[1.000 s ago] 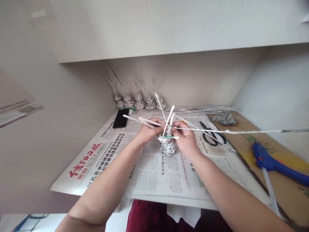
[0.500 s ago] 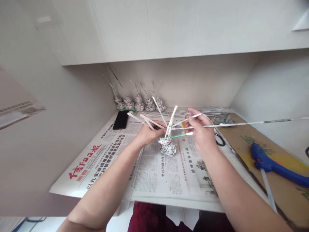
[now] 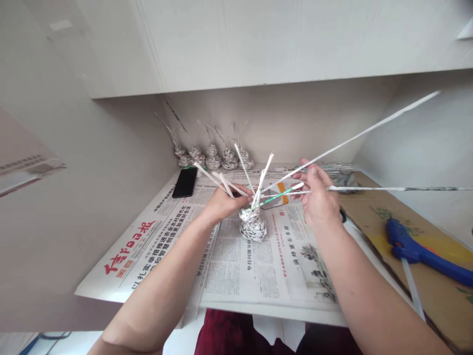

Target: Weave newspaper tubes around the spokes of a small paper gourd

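A small woven paper gourd (image 3: 253, 226) stands over the newspaper near the middle, with several rolled-paper strips fanning up from its top. My left hand (image 3: 231, 201) is closed around the far left side of its top, among the strip bases; some of its fingers are hidden. To the right, my right hand (image 3: 318, 190) pinches long rolled-paper strips. One white strip (image 3: 377, 127) slants up to the right past the fingertips, and another long strip (image 3: 391, 189) runs level toward the right edge. A green-marked strip (image 3: 279, 195) leans right from the gourd, below these.
Several finished paper gourds (image 3: 213, 159) line the back left, near a black phone (image 3: 185, 182). Along the back wall lies a bundle of paper sticks (image 3: 288, 172). A blue glue gun (image 3: 410, 246) rests on cardboard (image 3: 364, 217) at right. Newspaper (image 3: 177, 231) covers the table.
My right hand has moved slightly right. The white strip, bent around that hand before, now stretches straight up to the right. The gourd has turned and shifted a little left.
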The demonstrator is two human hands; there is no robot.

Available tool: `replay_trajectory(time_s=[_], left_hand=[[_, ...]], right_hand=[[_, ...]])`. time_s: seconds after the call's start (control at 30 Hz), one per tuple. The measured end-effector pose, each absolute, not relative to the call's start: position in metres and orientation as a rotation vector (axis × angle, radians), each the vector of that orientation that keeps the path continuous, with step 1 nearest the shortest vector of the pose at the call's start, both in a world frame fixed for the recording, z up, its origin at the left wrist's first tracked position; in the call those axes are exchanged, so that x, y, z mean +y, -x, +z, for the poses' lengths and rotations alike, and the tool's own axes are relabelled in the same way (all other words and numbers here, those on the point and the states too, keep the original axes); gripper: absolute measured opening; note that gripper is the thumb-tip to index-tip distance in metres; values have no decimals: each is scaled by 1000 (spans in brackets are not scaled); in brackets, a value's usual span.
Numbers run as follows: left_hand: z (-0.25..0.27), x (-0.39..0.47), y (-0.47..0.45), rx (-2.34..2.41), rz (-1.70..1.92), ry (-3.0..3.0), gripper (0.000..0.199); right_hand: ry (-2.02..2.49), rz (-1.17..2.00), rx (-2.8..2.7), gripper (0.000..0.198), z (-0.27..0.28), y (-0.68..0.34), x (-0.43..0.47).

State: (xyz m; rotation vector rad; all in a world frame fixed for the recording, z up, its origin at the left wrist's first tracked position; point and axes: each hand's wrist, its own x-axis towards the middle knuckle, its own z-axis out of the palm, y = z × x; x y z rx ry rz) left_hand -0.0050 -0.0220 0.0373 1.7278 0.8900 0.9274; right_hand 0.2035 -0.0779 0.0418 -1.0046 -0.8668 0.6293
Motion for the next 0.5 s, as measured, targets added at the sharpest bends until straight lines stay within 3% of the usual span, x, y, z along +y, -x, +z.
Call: replay_trajectory(time_s=[0.13,0.27,0.5], left_hand=[[34,-21,2,846,932,-1651,14],[30,-21,0,857,969,-1577,16],[30,-25,-3,863,973,-1563,17]], right_hand=[[1143,918,-622,47,28,-209,-66],[1274,1262,-992,44,11,-192,-67],[1315,543,-1361,12,14,-159,-86]])
